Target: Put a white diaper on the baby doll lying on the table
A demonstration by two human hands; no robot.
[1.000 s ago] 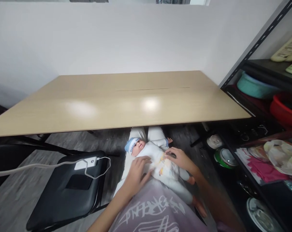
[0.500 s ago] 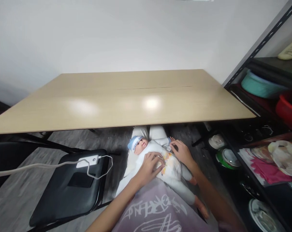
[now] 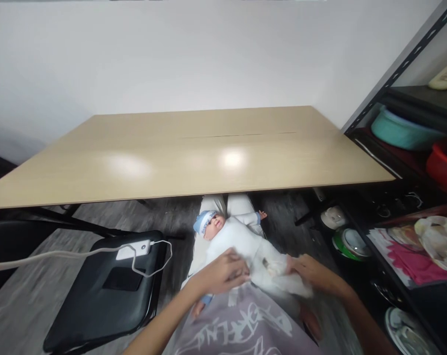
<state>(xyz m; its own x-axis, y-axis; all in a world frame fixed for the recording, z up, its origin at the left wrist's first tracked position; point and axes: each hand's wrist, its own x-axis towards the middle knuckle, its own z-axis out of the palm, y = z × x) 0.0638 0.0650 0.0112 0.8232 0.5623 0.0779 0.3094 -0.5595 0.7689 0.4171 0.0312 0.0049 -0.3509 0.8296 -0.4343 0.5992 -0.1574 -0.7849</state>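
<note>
A baby doll [image 3: 238,236] in a white suit and a blue-and-white cap lies on my lap below the table's edge, head toward the table. My left hand [image 3: 223,271] rests on the doll's belly with fingers curled into the white cloth. My right hand [image 3: 310,272] grips the white cloth at the doll's legs, fingers closed and slightly blurred. One doll arm points right, near the table's underside.
A long tan table [image 3: 194,153] spans the view ahead. A black chair [image 3: 108,291] on the left carries a white charger and cable [image 3: 132,250]. A dark shelf rack [image 3: 408,162] on the right holds basins, bowls and cloths.
Both hands slid down the doll from its chest toward its waist and legs. The printed front of the suit is now covered by white cloth. The doll's right arm lies free.
</note>
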